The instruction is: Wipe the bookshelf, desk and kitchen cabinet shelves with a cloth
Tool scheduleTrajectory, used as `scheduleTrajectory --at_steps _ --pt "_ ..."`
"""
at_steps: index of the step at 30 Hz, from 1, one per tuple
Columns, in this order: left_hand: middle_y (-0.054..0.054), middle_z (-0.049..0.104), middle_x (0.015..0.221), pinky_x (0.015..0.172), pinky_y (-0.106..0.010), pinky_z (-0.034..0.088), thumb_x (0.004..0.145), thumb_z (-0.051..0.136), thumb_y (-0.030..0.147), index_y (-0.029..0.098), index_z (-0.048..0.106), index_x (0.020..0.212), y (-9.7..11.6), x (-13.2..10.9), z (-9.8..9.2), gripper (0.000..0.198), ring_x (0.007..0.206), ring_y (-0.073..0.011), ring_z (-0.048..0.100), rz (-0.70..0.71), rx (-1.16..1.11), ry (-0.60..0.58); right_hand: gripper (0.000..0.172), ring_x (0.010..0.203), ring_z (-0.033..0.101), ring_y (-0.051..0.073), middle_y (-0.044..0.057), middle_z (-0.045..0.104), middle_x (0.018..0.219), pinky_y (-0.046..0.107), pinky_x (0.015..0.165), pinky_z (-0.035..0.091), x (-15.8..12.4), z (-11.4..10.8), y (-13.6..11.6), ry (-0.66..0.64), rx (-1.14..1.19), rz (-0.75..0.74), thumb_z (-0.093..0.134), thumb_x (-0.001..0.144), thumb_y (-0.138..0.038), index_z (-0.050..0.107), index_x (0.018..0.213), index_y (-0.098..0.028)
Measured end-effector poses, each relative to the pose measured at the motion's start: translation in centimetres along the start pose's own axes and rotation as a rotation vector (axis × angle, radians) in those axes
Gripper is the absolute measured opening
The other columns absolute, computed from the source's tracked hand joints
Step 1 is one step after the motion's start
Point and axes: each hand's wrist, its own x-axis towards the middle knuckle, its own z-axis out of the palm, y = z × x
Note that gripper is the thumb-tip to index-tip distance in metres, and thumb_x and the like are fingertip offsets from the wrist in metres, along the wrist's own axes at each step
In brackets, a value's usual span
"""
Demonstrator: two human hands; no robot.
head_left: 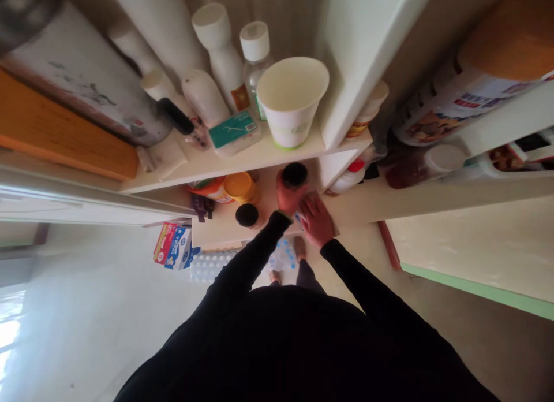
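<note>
Left fingers [284, 195] wrapped round black-lidded jar [295, 175], right fingers [309, 208] extended atop pale cloth [298, 216] just beside, grip unclear

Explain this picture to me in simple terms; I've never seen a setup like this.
There is no machine here, just a person in black sleeves using two bare hands. The single picture comes from a camera worn on the head, looking forward and down, so the arms reach away from you. The upper shelf holds a cup, bottles and a green-topped box, among other things. On the lower shelf are a yellow-lidded container and a black-lidded jar. The left hand is wrapped around another dark-topped container. The right hand lies beside it, over something too covered to make out.
</note>
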Motion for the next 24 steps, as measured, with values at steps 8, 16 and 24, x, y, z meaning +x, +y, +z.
scheduleTrajectory --at_steps 8,16,24 --pt "-0.018 0.069 0.146 0.130 -0.045 0.045 0.071 0.102 0.016 0.013 0.057 0.136 -0.7 5.2 3.4 0.079 0.139 -0.0278 0.067 -0.014 -0.006 0.021 0.055 0.167 0.035 0.029 0.006 0.058 0.168 0.051 0.138 0.038 -2.2 -1.0 3.8 0.097 0.124 -0.136 0.054 0.100 -0.016 0.069 0.153 -0.020" --pt "-0.015 0.072 0.142 0.133 -0.046 0.040 0.081 0.101 0.035 0.014 0.058 0.136 -0.4 6.1 4.6 0.073 0.142 -0.0226 0.062 0.025 -0.022 -0.032 0.055 0.161 0.044 0.035 0.012 0.064 0.160 0.058 0.131 0.046 -8.6 -3.4 17.5 0.408 -0.016 0.184 0.053 0.097 -0.016 0.069 0.150 -0.017" --pt "-0.021 0.063 0.154 0.137 -0.056 0.036 0.081 0.101 0.039 0.011 0.054 0.144 -0.4 7.3 4.5 0.084 0.155 -0.0321 0.053 0.072 0.109 -0.050 0.046 0.149 0.058 0.035 0.014 0.074 0.144 0.063 0.124 0.051 -7.9 -1.1 10.4 0.542 0.159 0.210 0.046 0.106 -0.022 0.070 0.146 -0.019"
